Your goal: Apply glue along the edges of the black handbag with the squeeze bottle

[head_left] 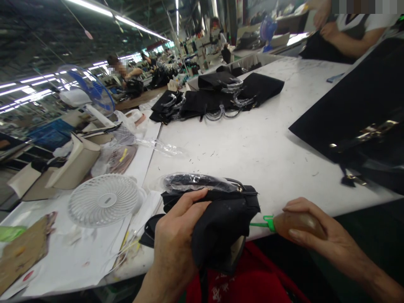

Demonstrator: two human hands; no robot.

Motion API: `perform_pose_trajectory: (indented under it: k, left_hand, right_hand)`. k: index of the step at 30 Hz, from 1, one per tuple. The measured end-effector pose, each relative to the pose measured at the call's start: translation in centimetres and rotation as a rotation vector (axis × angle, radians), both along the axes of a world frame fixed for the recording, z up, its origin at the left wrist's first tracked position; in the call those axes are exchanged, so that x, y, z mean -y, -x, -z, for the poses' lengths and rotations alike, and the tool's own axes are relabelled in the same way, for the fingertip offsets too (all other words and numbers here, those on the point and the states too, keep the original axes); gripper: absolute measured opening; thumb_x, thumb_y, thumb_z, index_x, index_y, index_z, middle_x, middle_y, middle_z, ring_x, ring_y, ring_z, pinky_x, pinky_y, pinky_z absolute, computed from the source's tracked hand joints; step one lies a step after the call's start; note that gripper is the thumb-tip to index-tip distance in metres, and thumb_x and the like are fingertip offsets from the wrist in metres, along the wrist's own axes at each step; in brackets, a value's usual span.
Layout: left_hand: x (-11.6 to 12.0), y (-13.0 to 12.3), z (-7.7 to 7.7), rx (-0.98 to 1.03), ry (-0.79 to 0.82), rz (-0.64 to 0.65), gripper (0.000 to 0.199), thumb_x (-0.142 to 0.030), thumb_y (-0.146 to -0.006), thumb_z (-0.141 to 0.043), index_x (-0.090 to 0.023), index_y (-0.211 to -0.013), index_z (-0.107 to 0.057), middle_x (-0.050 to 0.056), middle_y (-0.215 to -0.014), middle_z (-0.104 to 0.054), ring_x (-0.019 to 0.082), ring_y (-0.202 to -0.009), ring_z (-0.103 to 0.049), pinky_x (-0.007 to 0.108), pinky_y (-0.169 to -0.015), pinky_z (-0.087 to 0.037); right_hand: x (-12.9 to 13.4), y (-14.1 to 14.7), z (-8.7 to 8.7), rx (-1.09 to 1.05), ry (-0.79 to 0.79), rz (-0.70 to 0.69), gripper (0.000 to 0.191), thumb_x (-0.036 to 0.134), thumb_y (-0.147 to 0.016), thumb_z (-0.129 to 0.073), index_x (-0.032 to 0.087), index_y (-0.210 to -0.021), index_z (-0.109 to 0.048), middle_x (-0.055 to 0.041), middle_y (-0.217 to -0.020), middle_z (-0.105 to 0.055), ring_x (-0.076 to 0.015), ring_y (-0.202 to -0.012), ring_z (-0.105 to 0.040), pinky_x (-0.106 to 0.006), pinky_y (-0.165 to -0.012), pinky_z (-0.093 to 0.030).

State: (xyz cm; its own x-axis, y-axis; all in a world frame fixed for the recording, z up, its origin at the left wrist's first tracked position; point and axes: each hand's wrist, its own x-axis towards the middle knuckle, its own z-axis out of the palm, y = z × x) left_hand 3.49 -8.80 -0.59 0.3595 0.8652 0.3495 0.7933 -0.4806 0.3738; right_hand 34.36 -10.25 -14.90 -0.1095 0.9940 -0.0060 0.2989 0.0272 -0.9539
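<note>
My left hand (176, 235) is wrapped round a black handbag (224, 219) at the table's near edge, its thumb and fingers pressing into the dark material. Clear plastic film (189, 183) covers the bag's handle, which lies on the far side. In my right hand (318, 216) is a brownish, rounded squeeze bottle (296, 225) with a green nozzle. The thin green tip points left and reaches the bag's right side; whether it touches is hard to tell. Under the bag, part of its lighter inside or lining shows.
More black bags (214, 101) with plastic-wrapped handles lie across the white table (252, 139). A large black bag (362, 122) with gold fittings stands at right. A small white fan (107, 200) and cardboard (25, 252) lie at left. A co-worker's hands (328, 29) hold black material at the far right.
</note>
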Motion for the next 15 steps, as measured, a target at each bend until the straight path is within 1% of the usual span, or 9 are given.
perform_pose_trajectory:
  k: [2, 5, 7, 9, 11, 13, 15]
  left_hand:
    - [0.1, 0.1, 0.2, -0.006, 0.012, 0.003, 0.023, -0.015, -0.087, -0.056, -0.019, -0.104, -0.07, 0.008, -0.118, -0.066, 0.022, -0.117, -0.059, 0.029, -0.094, -0.054]
    - [0.4, 0.3, 0.3, -0.006, 0.026, 0.0, 0.026, -0.016, -0.087, -0.057, -0.019, -0.111, -0.069, 0.009, -0.126, -0.062, 0.023, -0.119, -0.057, 0.031, -0.096, -0.053]
    - [0.5, 0.3, 0.4, -0.007, 0.029, -0.009, 0.028, -0.016, -0.087, -0.059, -0.019, -0.113, -0.068, 0.01, -0.128, -0.06, 0.023, -0.118, -0.057, 0.03, -0.095, -0.053]
    - [0.6, 0.2, 0.3, -0.013, 0.029, -0.009, 0.028, -0.016, -0.086, -0.059, -0.019, -0.112, -0.068, 0.009, -0.124, -0.063, 0.022, -0.117, -0.058, 0.028, -0.093, -0.054]
    - [0.7, 0.0, 0.3, -0.013, 0.018, -0.002, 0.026, -0.015, -0.086, -0.058, -0.019, -0.11, -0.069, 0.007, -0.114, -0.066, 0.021, -0.113, -0.06, 0.027, -0.091, -0.054]
    - [0.7, -0.3, 0.2, 0.002, -0.005, -0.01, 0.023, -0.015, -0.086, -0.058, -0.02, -0.105, -0.07, 0.006, -0.104, -0.068, 0.02, -0.105, -0.062, 0.026, -0.086, -0.054]
    - [0.7, -0.6, 0.2, 0.021, -0.026, -0.03, 0.019, -0.016, -0.085, -0.058, -0.021, -0.098, -0.071, 0.004, -0.098, -0.067, 0.018, -0.094, -0.065, 0.025, -0.078, -0.055]
  right_hand:
    - [0.3, 0.1, -0.4, 0.01, -0.026, -0.014, 0.037, 0.044, -0.079, -0.072, 0.029, -0.11, -0.059, -0.0031, -0.112, -0.061, -0.026, -0.103, -0.062, -0.026, -0.076, -0.057]
    - [0.6, 0.2, -0.9, -0.029, -0.045, -0.107, 0.034, 0.043, -0.082, -0.07, 0.03, -0.111, -0.059, -0.004, -0.118, -0.06, -0.0275, -0.109, -0.06, -0.025, -0.074, -0.057]
    - [0.8, 0.3, -1.1, 0.0, -0.081, -0.114, 0.033, 0.041, -0.083, -0.069, 0.03, -0.112, -0.058, -0.0044, -0.119, -0.06, -0.0271, -0.109, -0.06, -0.026, -0.077, -0.057]
    - [0.9, 0.4, -1.2, 0.047, -0.116, -0.1, 0.032, 0.039, -0.084, -0.068, 0.03, -0.112, -0.057, -0.0045, -0.117, -0.06, -0.0258, -0.106, -0.061, -0.028, -0.08, -0.057]
    - [0.9, 0.5, -1.2, 0.048, -0.128, -0.111, 0.03, 0.04, -0.084, -0.068, 0.03, -0.111, -0.058, -0.0047, -0.116, -0.06, -0.026, -0.105, -0.062, -0.028, -0.079, -0.057]
    - [0.9, 0.5, -1.3, 0.041, -0.133, -0.116, 0.03, 0.041, -0.085, -0.067, 0.03, -0.111, -0.059, -0.0048, -0.117, -0.06, -0.0264, -0.105, -0.062, -0.027, -0.077, -0.058]
    - [1.0, 0.6, -1.5, 0.071, -0.143, -0.105, 0.031, 0.04, -0.084, -0.068, 0.031, -0.113, -0.058, -0.004, -0.116, -0.061, -0.0249, -0.102, -0.063, -0.027, -0.076, -0.057]
